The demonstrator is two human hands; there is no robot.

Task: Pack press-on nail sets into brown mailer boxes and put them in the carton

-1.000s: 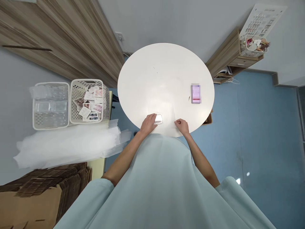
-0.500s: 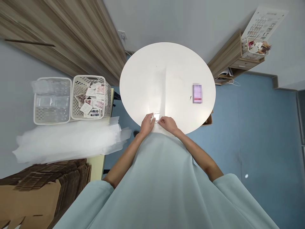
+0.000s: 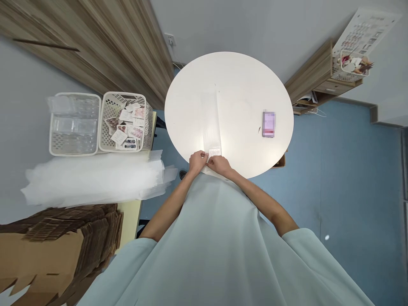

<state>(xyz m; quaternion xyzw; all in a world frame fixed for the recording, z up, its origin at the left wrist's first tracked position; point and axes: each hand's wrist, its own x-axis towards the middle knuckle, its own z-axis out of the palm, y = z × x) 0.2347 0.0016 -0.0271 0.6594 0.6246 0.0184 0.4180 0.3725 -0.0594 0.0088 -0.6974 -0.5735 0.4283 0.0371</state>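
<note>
Film [image 3: 211, 121], swung leftward over the table [image 3: 247, 144] moments ago, now covers the small pack [image 3: 215, 151], left hand [image 3: 197, 161] and right hand [image 3: 219, 164] pinching its near edge, the pack apparently enclosed.

And here's the garment [image 3: 219, 242], filling six o'clock: a plain, pale blue-green cloth, broad and loose, flaring wide toward the hem end of the view! Soft folds run down its front, one deeper crease heading for five o'clock. Out at seven, the left sleeve [image 3: 123, 265], roomy and short; over at four, the right sleeve [image 3: 310, 253], same colour, same cut, its edge smooth. Slim bare forearms [image 3: 172, 208] emerge beyond!
</note>
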